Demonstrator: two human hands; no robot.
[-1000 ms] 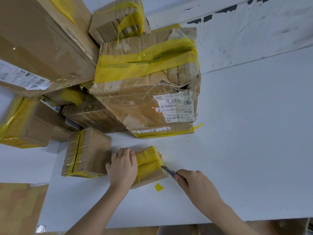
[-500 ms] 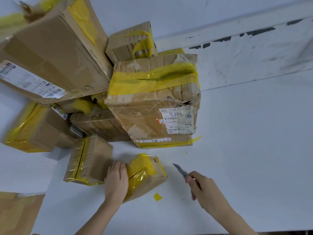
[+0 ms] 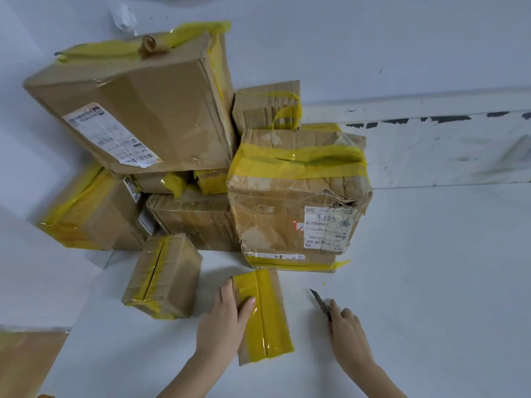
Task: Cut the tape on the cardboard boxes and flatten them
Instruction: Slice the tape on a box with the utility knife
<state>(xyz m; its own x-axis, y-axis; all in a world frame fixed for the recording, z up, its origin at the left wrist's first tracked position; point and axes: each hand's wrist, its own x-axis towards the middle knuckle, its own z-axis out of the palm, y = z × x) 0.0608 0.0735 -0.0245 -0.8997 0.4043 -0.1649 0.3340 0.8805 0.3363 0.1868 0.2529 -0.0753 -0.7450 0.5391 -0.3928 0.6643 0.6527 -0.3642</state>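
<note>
- Progress, as a judgement: the task looks barely begun. No flattened cardboard shows on the white table [image 3: 431,282], and a pile of taped brown cardboard boxes [image 3: 178,156] waits at the table's far left.
- The small brown cardboard box wrapped in yellow tape [image 3: 265,317] lies near the table's near edge, with its tape seam intact as far as can be seen. It is still in box form.
- Its long axis runs from the near edge toward the far edge, tilted slightly left at the far end; the taped seam follows that axis.
- The left hand [image 3: 222,323] grasps the box's left side, thumb on top of the tape.
- The right hand [image 3: 346,328] clutches a slim grey utility knife [image 3: 320,304], blade pointing away toward the far left, just right of the box and not touching it.
- Left to do: slit this seam, flatten, then the pile.
</note>
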